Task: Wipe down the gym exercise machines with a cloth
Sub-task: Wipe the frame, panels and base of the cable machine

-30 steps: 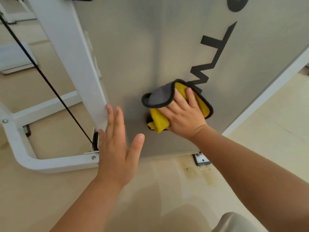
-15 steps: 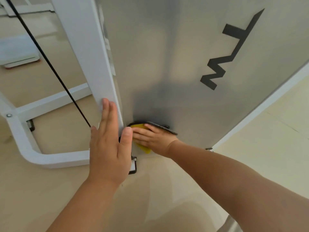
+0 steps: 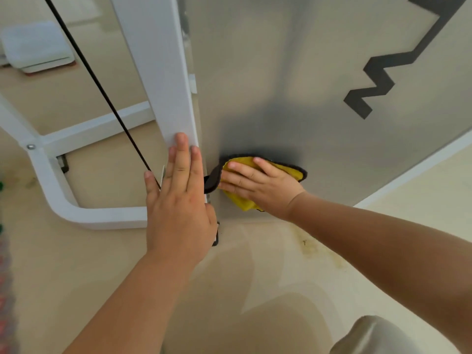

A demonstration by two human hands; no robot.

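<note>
Floor: smooth beige surface [image 3: 89,264] with a slight sheen.
Floor marks: yellowish stains [image 3: 319,251], right of centre.
Floor object: flat white slab [image 3: 35,47], upper left.
Left edge: reddish patterned strip [image 3: 5,302], too blurred to identify.
Light: soft, casting diffuse shadows.

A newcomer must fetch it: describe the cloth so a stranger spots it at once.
Find the big grey panel with dark lettering, and follow it down to its bottom edge beside the white upright post. There the right hand presses flat on the cloth. It is the only bright yellow thing there, rumpled, with a dark border.
</note>
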